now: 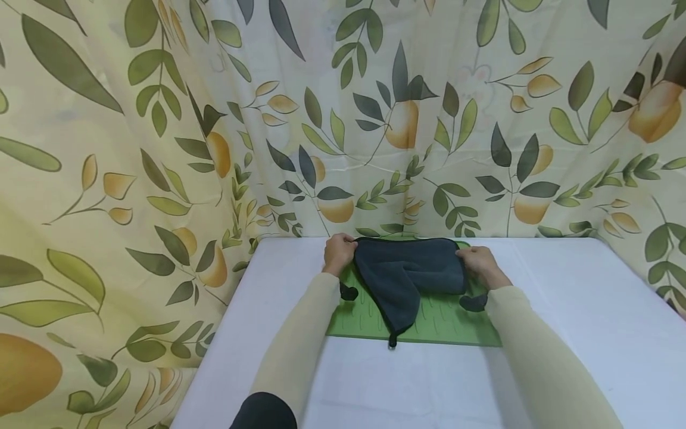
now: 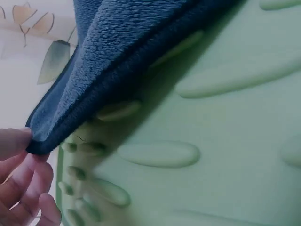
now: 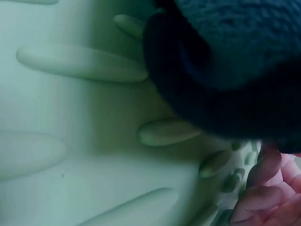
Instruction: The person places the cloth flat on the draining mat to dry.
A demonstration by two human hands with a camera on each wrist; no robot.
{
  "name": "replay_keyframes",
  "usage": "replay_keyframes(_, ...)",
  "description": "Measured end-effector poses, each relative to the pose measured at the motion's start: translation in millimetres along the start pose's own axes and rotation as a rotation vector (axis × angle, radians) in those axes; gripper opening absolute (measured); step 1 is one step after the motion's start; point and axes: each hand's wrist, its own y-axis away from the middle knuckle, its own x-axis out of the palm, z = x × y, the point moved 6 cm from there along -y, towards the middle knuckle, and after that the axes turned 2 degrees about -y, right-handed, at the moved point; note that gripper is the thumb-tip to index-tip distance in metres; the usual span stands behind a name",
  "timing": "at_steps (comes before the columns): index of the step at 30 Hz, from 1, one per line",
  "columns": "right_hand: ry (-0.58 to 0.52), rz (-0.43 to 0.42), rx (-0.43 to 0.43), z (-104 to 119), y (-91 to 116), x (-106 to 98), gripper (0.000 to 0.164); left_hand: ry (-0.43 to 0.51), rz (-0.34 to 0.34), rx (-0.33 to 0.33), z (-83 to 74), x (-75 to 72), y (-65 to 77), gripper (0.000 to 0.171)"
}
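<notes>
A dark blue-grey towel [image 1: 386,268] with black edging hangs in a loose fold over a green mat [image 1: 354,325] with raised oval ridges. My left hand [image 1: 339,255] pinches its upper left corner; in the left wrist view, the thumb and fingers [image 2: 41,172] close on the bound fleecy corner. At the towel's right end, my right hand [image 1: 480,265] grips the edge near the upper corner. Part of that grip is hidden by the dark cloth [image 3: 249,94] in the right wrist view. One corner droops toward me, ending in a small black loop [image 1: 393,341] past the mat's near edge.
The mat lies on a table with a white cover [image 1: 396,387]. Behind and to the left hangs a curtain [image 1: 321,119] printed with leaves and orange fruit. Small black pieces [image 1: 348,292] sit at both wrists, and a black band [image 1: 265,411] is around the left sleeve.
</notes>
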Motion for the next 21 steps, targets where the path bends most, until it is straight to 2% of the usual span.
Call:
replay_keyframes(3,0.027,-0.005,-0.014,-0.9,-1.1,0.1,0.026,-0.006,0.029,-0.011,3.0,2.0,2.7,0.018)
replay_keyframes(6,0.040,0.015,-0.016,-2.3,-1.6,0.8,0.027,-0.013,0.061,0.007,6.1,3.4,5.0,0.022)
replay_keyframes(12,0.033,0.081,0.010,-3.4,8.0,1.3,0.031,-0.040,0.111,0.051,15.2,4.7,11.4,0.023)
replay_keyframes(16,0.022,0.126,0.026,-4.0,14.5,0.3,0.034,-0.070,0.156,0.046,18.8,5.4,15.2,0.027)
replay_keyframes(19,0.022,0.129,0.005,-2.9,15.0,-1.3,0.035,-0.082,0.150,0.037,19.3,5.2,16.1,0.027)
replay_keyframes(21,0.016,0.114,-0.020,-1.3,14.5,-2.8,0.033,-0.082,0.126,0.029,18.6,4.5,16.2,0.019)
